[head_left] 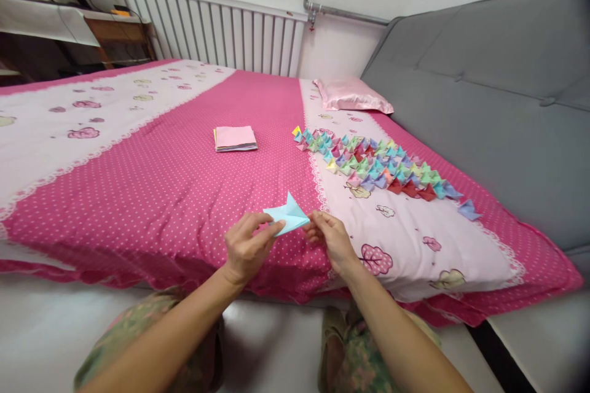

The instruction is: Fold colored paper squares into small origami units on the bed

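A light blue folded paper piece [289,216] is held over the near edge of the bed. My left hand [247,247] pinches its left side with thumb and fingers closed. Its right end is gripped by my right hand [330,240], fingers curled round it. One pointed flap of the paper stands up. Farther back on the bed lies a stack of square paper sheets [235,138] with a pink sheet on top. To the right, several small folded paper pieces [375,164] in many colours lie in rows.
The bed [152,184] has a pink dotted cover with white flowered bands. A pink pillow [353,96] lies at the far right by the grey padded headboard [498,104]. A white radiator [221,31] runs along the back wall. My knees show below the bed edge.
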{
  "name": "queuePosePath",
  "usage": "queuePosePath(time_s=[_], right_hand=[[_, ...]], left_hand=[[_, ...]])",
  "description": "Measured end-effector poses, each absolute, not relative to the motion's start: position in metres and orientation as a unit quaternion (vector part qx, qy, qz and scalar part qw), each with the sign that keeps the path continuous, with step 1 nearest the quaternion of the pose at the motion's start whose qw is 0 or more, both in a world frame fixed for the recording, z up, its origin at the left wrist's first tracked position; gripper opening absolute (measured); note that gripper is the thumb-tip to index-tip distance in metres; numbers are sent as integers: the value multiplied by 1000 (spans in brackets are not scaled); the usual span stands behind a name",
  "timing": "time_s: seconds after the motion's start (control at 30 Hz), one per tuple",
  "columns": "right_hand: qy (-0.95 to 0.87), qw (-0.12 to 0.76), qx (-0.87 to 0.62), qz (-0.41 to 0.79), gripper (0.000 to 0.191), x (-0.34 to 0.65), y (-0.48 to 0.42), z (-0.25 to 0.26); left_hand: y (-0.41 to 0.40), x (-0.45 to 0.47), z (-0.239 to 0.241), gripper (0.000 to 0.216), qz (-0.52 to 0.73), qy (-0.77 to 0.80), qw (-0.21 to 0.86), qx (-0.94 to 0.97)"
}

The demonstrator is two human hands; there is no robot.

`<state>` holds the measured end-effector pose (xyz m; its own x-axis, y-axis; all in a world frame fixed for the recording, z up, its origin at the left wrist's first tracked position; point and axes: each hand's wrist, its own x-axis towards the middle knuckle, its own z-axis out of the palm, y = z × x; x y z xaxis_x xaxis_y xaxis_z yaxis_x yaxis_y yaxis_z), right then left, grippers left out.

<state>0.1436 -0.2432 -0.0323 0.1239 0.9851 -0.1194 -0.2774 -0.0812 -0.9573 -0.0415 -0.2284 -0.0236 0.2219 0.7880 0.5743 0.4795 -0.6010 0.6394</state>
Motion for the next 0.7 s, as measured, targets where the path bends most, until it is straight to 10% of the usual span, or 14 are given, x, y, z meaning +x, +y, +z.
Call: queuePosePath(time_s=[0.2,0.7], right_hand=[[-312,451,-386,742,32,142,-250,-28],[-346,488,-385,703,26,149,-248,-24]], left_hand=[[-231,-44,-34,24,378,328,127,856],[-230,-31,-22,24,446,153,-236,849]])
